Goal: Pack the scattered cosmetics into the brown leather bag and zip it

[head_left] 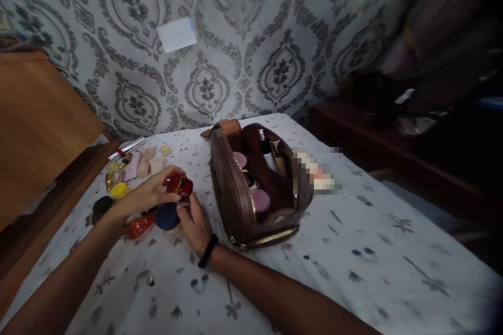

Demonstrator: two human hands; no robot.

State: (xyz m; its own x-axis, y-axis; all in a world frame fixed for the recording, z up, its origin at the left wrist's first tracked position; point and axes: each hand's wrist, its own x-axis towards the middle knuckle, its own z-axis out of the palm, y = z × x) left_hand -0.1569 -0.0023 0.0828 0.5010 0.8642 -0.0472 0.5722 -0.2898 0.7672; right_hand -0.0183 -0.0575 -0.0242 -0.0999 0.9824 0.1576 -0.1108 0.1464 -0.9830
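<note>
1. Head view, hands: the left hand (151, 188) and the right hand (197, 226) meet left of the frame's middle. A small red bottle (186, 188) with a gold band lies between them, raised above the bed.
2. Head view, fingers: the left fingers are clamped on the bottle's left end, index finger arching over it, thumb below. The right fingertips are close under its right end; whether they press on it or only touch it, I cannot tell.
3. Head view, key relation: the bottle's long axis runs roughly left to right, dipping slightly at the right. It lies just right of the left fingertips and just above the right ones. The open brown bag (231, 193), at the frame's centre, stands to its right, apart from it; the right hand is the nearer of the 2 to the bag.
4. Head view, near the hands: a jar with a blue lid (168, 216) sits right beside the right thumb, perhaps touching. An orange-red bottle (140, 226) lies left of that jar, below the left wrist.
5. Head view, further out: a yellow lid (120, 190) and a pink tube (132, 165) are at the left of the frame, on the patterned bedsheet (338, 272).
6. Head view, bag: inside are 2 pink round things (260, 200) and a white tube with a black top (268, 154).
</note>
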